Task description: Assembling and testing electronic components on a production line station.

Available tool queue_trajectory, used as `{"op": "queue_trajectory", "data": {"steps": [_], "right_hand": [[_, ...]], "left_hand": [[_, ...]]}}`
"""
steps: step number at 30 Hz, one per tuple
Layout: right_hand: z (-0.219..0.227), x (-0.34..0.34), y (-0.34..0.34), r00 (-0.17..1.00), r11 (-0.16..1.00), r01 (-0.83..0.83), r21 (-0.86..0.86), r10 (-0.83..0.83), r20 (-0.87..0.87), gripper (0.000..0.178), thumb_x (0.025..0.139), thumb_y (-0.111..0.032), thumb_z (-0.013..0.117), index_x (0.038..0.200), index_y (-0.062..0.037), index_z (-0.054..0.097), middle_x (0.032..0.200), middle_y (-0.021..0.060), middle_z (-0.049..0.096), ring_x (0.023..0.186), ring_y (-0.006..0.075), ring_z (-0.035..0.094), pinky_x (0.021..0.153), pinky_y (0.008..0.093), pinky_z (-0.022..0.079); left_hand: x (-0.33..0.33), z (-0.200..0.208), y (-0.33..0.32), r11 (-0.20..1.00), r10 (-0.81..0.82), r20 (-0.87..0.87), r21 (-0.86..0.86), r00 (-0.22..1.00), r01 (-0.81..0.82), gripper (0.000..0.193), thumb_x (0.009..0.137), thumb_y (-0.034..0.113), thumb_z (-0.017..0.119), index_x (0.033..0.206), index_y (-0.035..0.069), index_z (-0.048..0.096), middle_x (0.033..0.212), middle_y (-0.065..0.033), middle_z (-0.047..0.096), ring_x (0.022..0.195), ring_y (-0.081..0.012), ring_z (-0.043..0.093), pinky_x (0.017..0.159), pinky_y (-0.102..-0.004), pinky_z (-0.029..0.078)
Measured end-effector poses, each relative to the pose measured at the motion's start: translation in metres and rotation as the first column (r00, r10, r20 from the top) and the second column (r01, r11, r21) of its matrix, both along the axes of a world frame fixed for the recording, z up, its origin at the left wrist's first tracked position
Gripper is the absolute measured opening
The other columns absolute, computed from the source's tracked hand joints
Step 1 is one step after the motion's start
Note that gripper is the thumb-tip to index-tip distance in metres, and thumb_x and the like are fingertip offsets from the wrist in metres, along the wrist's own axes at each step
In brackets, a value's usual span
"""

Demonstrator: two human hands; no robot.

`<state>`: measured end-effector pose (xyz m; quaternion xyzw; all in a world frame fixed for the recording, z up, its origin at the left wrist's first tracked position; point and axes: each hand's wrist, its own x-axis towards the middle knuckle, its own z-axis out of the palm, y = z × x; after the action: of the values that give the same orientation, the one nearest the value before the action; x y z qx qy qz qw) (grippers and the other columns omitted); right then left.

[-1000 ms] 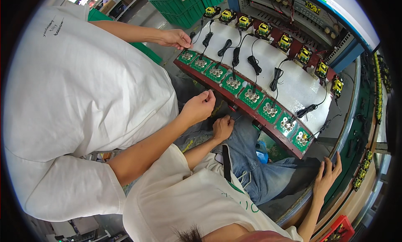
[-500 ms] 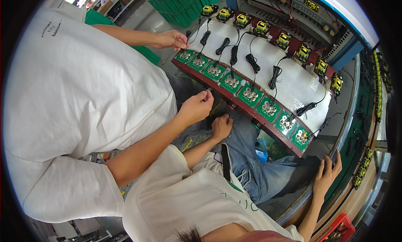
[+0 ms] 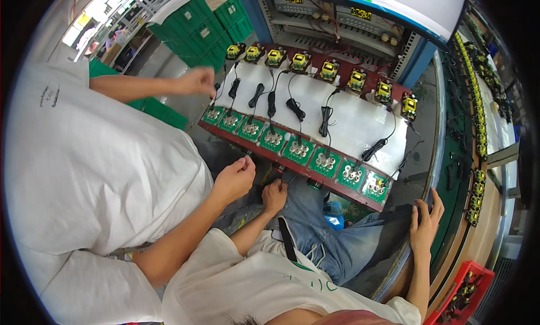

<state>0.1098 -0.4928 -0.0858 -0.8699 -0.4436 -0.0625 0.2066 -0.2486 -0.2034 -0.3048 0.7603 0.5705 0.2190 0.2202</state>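
Observation:
My left hand [image 3: 274,196] is closed in my lap, just below the front of a dark red test fixture [image 3: 351,196]. A thin dark piece shows by its fingertips, too small to name. My right hand [image 3: 426,226] lies open, fingers spread, at the metal edge of the bench on the right. Along the fixture's front sits a row of green circuit boards [image 3: 298,150] with round metal contacts. Bundled black cables [image 3: 295,108] cross a white sheet [image 3: 357,119] toward yellow-topped power boards [image 3: 329,70] at the back.
A co-worker in a white shirt [image 3: 107,173] stands close on the left, one hand [image 3: 197,82] raised, the other [image 3: 237,178] near the fixture's front. Behind are green crates [image 3: 194,29] and a screen [image 3: 388,7]. A red bin [image 3: 464,291] sits at lower right.
The view has shifted, so the fixture appears farther left. The co-worker's far hand has lifted away from the leftmost board and is blurred. My hands keep much the same pose.

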Motion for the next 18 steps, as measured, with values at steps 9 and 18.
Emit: {"op": "queue_trajectory", "data": {"steps": [9, 18], "right_hand": [[-0.008, 0.008, 0.001, 0.996, 0.997, -0.065, -0.044, 0.068, 0.05, 0.014, 0.103, -0.011, 0.067, 0.112, -0.0019, 0.073, 0.166, 0.0122, 0.044, 0.146, 0.0375, 0.045, 0.116, 0.0452, 0.046], [-0.007, 0.004, 0.027, 0.989, 0.985, -0.145, 0.096, 0.142, 0.043, 0.016, 0.105, -0.013, 0.066, 0.115, -0.0045, 0.075, 0.164, 0.0106, 0.049, 0.145, 0.0346, 0.047, 0.117, 0.043, 0.044]], "left_hand": [[-0.01, -0.008, 0.007, 1.0, -0.013, 0.115, 0.009, 0.993, 0.012, 0.037, 0.106, 0.031, 0.058, 0.08, 0.004, 0.058, 0.07, -0.0183, 0.064, 0.063, -0.0468, 0.059, 0.064, -0.0544, 0.048], [-0.126, -0.049, 0.098, 0.775, 0.604, 0.781, -0.622, 0.158, 0.113, 0.027, 0.104, 0.034, 0.057, 0.118, 0.011, 0.063, 0.101, -0.0085, 0.069, 0.085, -0.0212, 0.068, 0.074, -0.0325, 0.05]]}}
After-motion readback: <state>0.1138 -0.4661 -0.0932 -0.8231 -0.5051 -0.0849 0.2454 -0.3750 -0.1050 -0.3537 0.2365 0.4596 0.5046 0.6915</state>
